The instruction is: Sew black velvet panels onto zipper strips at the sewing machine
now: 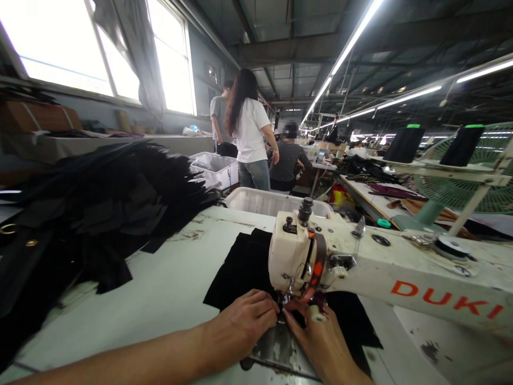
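Note:
A white sewing machine (360, 267) marked DUKI stands over the table, its needle area low at the front of the head. A black fabric piece (244, 264) lies flat beneath the head and spreads out on both sides of it. At the left of the presser foot, my left hand (250, 323) has its fingers curled together on the near edge of the cloth. My right hand (318, 337) pinches the cloth with thumb and forefinger just right of the needle. My fingertips partly hide the edge between them. The metal plate (280, 350) shows below both hands.
A large heap of black fabric pieces (100, 198) covers the table's left side. Beyond the table stand white plastic bins (276, 200) and several people, one in a white T-shirt (250, 128). Black thread cones (404, 144) and a green fan (452, 176) are at right.

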Demonstrator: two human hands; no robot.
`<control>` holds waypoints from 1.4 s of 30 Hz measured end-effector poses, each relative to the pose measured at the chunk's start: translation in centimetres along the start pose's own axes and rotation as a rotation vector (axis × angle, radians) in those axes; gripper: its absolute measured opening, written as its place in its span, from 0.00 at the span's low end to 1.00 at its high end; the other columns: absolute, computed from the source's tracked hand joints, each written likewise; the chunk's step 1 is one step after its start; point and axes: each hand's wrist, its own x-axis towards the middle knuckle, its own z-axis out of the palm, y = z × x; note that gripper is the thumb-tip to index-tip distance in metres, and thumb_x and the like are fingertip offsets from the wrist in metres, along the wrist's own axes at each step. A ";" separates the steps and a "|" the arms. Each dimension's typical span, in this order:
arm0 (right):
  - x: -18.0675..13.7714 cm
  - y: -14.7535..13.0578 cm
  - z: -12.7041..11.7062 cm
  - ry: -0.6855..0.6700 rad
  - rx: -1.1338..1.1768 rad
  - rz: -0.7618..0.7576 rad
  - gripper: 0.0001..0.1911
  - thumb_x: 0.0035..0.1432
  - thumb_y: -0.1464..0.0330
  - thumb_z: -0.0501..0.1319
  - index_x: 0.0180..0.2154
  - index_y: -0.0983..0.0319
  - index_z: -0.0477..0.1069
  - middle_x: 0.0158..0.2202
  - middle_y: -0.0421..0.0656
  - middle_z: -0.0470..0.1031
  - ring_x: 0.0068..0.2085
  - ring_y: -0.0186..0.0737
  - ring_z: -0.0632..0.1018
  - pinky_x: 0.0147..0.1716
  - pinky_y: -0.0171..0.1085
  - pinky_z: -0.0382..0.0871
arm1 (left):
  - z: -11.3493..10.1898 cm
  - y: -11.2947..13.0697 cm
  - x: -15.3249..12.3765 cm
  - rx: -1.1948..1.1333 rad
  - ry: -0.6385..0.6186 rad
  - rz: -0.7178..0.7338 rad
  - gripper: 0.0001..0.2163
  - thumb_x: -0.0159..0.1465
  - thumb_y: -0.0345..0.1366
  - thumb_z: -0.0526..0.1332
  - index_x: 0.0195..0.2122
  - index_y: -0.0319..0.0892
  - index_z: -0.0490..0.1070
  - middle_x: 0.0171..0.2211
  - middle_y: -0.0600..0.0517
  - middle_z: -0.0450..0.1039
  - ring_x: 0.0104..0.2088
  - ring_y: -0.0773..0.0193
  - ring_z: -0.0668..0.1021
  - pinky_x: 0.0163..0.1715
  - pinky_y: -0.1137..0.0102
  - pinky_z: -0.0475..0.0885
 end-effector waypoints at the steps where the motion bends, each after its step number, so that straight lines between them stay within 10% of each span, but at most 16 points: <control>1: 0.0 0.1 -0.3 -0.016 0.012 -0.017 0.12 0.62 0.70 0.55 0.37 0.56 0.77 0.34 0.41 0.80 0.36 0.42 0.80 0.37 0.37 0.75 | 0.0 0.1 0.0 0.015 -0.015 0.003 0.08 0.65 0.21 0.54 0.40 0.41 0.65 0.44 0.45 0.75 0.44 0.56 0.75 0.49 0.66 0.69; 13: -1.1 0.9 -1.8 -0.033 -0.120 -0.390 0.21 0.59 0.76 0.54 0.52 0.58 0.72 0.47 0.42 0.79 0.44 0.40 0.81 0.44 0.33 0.76 | -0.9 0.7 -0.1 0.172 -0.140 0.075 0.03 0.68 0.27 0.57 0.41 0.39 0.68 0.43 0.45 0.74 0.47 0.57 0.75 0.55 0.66 0.69; 32: -1.2 2.3 -1.0 -0.118 -0.223 -0.390 0.21 0.61 0.76 0.52 0.54 0.61 0.69 0.51 0.45 0.77 0.50 0.38 0.78 0.49 0.33 0.73 | -0.5 0.9 -0.3 0.090 -0.073 -0.070 0.12 0.70 0.31 0.58 0.53 0.35 0.68 0.51 0.43 0.73 0.56 0.55 0.72 0.58 0.66 0.69; 42: -2.2 4.4 -0.8 0.147 -0.375 -0.273 0.11 0.66 0.66 0.52 0.42 0.60 0.73 0.40 0.47 0.79 0.41 0.46 0.80 0.40 0.43 0.77 | -0.6 0.8 -0.9 0.051 -0.061 -0.171 0.13 0.68 0.34 0.61 0.53 0.38 0.70 0.52 0.42 0.71 0.51 0.55 0.75 0.52 0.65 0.75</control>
